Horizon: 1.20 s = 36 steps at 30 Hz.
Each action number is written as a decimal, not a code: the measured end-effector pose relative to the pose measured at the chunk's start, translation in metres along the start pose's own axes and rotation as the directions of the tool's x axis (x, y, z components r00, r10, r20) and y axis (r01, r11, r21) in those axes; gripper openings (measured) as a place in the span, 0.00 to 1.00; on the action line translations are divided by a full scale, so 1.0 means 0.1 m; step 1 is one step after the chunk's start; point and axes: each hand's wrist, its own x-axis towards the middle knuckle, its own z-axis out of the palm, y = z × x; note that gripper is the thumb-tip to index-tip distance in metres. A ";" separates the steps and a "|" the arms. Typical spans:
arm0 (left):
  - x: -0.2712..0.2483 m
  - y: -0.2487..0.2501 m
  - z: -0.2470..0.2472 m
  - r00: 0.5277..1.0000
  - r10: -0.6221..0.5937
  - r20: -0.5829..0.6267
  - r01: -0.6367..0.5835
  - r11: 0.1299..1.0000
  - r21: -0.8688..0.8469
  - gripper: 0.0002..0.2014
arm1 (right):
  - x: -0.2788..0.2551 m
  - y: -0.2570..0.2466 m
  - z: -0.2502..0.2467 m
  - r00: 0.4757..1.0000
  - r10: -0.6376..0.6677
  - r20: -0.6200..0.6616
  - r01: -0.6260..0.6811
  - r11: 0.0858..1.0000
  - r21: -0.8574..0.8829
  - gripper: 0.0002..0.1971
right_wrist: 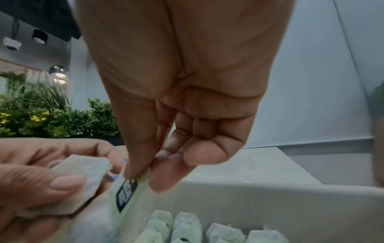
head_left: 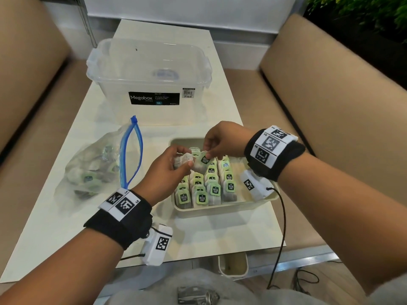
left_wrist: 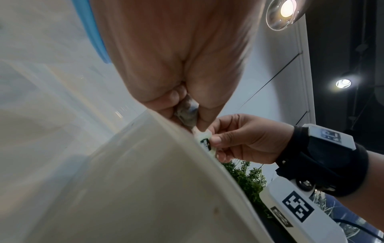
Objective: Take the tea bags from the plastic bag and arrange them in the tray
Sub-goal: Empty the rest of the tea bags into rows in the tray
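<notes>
Tea bag (head_left: 184, 162) white, crumpled, gripped by left hand (head_left: 164, 170); right hand (head_left: 222, 139) pinches its green tag (head_left: 205, 160).

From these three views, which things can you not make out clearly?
- How many tea bags remain in the plastic bag: head view, the crumpled film blurs them.
- The far rows in the tray: head view, the left hand and right hand cover them.
- The tag print: right wrist view, blurred and partly under the fingers.
- The Megabox container small label text: too small.
</notes>
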 end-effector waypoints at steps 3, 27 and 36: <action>0.00 -0.01 0.00 1.000 -0.002 -0.005 0.002 1.000 0.015 0.11 | -0.04 0.09 0.00 0.996 0.072 0.059 -0.066 0.993 -0.101 0.03; 0.01 0.03 0.00 0.999 -0.034 0.029 0.036 0.997 -0.073 0.05 | -0.01 0.22 0.36 0.862 0.363 0.353 -0.137 0.838 -0.528 0.12; 0.01 0.13 -0.02 0.999 -0.041 0.019 0.044 0.983 -0.181 0.03 | -0.23 -0.02 -0.08 0.991 -0.005 0.133 0.000 0.999 0.037 0.09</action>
